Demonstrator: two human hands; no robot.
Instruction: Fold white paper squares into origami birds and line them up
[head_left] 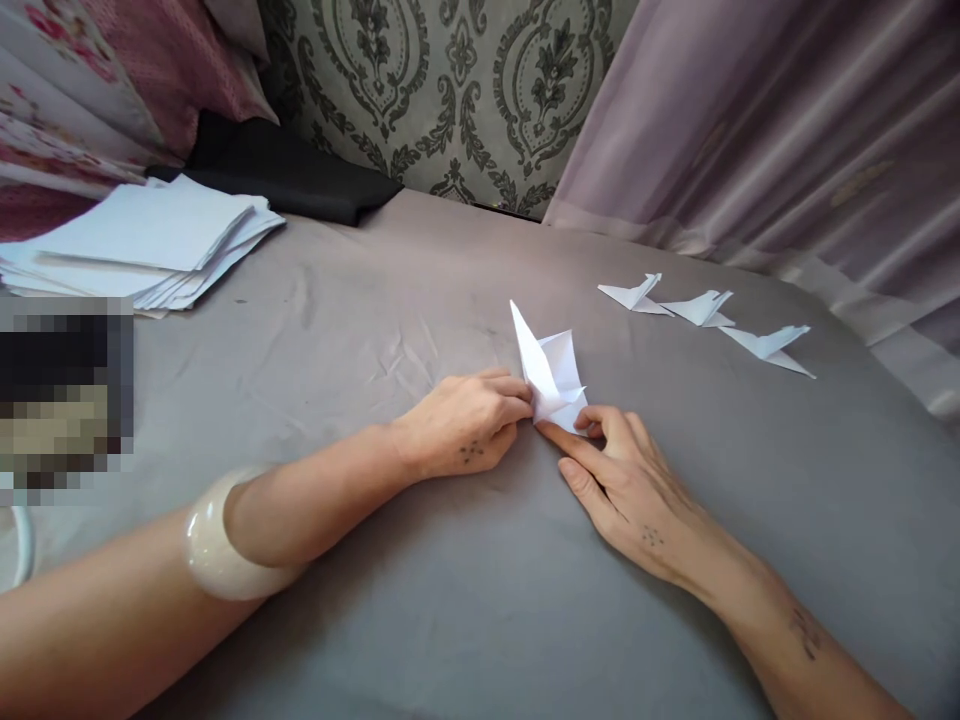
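Note:
A partly folded sheet of white paper [559,375] rests on the grey cloth, with one narrow point standing up at its left and a square flap spread to the right. My left hand [469,420] is closed, its fingertips pinching the paper's lower left edge. From the right, my right hand [619,470] presses the lower edge with its index finger stretched along it, while other fingers curl at the lower right corner. Exactly how the layers lie under the fingertips is hidden.
Three folded paper birds [701,308] lie in a row at the back right. A stack of white paper [150,235] sits at the back left beside a black cloth [289,170]. Pale curtains [750,120] hang along the right edge. A blurred patch covers something at far left.

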